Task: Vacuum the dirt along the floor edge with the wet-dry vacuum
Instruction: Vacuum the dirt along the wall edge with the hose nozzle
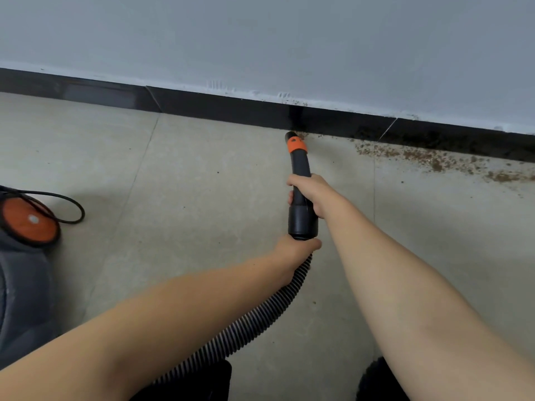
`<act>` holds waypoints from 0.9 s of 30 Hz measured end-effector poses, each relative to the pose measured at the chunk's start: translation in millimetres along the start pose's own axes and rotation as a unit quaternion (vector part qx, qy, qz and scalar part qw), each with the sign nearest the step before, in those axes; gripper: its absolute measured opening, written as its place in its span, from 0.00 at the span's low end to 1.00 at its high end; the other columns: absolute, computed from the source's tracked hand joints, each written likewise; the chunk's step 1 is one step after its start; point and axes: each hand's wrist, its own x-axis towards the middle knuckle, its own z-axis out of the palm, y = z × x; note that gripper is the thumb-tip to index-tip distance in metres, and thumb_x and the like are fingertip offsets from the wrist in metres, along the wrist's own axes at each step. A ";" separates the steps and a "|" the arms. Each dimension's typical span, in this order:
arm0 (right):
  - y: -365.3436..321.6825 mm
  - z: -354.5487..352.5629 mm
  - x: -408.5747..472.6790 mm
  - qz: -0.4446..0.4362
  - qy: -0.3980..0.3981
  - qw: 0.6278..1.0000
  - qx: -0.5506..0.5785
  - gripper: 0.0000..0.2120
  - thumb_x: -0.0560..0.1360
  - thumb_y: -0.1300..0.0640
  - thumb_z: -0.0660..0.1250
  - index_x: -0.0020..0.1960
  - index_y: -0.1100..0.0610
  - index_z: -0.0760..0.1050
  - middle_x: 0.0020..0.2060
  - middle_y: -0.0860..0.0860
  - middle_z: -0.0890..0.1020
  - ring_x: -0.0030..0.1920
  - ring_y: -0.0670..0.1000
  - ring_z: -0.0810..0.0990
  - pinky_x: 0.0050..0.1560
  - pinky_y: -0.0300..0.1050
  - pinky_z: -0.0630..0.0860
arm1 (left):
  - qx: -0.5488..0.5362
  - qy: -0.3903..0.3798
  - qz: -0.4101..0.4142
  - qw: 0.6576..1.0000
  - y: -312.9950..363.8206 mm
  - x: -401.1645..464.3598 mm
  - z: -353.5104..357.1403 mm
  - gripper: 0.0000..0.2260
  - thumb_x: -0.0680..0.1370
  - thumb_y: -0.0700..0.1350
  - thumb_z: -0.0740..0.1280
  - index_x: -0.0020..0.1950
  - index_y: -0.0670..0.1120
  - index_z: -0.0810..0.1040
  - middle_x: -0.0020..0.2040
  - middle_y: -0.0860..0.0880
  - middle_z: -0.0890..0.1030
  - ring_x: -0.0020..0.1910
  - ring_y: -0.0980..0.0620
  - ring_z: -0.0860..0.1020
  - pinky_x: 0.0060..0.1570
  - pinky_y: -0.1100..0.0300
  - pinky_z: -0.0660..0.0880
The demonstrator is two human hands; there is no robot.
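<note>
Gripping the ribbed black hose just below its cuff, my left hand has its fingers curled around it, forearm stretched forward from the lower left. To my left sits the grey vacuum body with its orange cap and a looped black cord; its inside isn't visible. Farther out, my right hand wraps the black nozzle tube, arm nearly straight. An orange collar rings the tip, which meets the floor at the dark baseboard. Brown dirt trails along the edge to the right of the tip, beneath the grey wall.
</note>
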 end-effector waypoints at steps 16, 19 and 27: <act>7.2 -52.7 9.8 0.013 0.091 0.992 0.086 0.06 0.73 0.62 0.65 0.47 0.58 0.69 0.31 0.54 0.75 0.28 0.51 0.75 0.34 0.43 0.76 | 0.062 -0.047 -0.004 0.997 15.5 12.2 28.8 0.08 0.73 0.39 0.69 0.47 0.46 0.72 0.35 0.46 0.73 0.29 0.51 0.71 0.29 0.62 0.71; 5.7 -46.9 11.8 0.013 0.086 0.993 0.079 0.06 0.73 0.62 0.65 0.48 0.58 0.69 0.31 0.54 0.76 0.27 0.51 0.75 0.33 0.43 0.76 | 0.051 -0.040 -0.003 0.998 14.3 12.1 25.6 0.08 0.74 0.39 0.69 0.48 0.45 0.72 0.34 0.46 0.72 0.29 0.51 0.71 0.27 0.63 0.71; 1.9 -12.2 15.5 -0.004 0.040 0.998 0.042 0.07 0.73 0.62 0.65 0.50 0.58 0.68 0.31 0.55 0.76 0.26 0.51 0.75 0.32 0.42 0.76 | 0.016 -0.007 0.009 1.000 7.3 10.0 2.5 0.07 0.74 0.39 0.69 0.44 0.47 0.71 0.35 0.46 0.72 0.29 0.51 0.71 0.28 0.63 0.71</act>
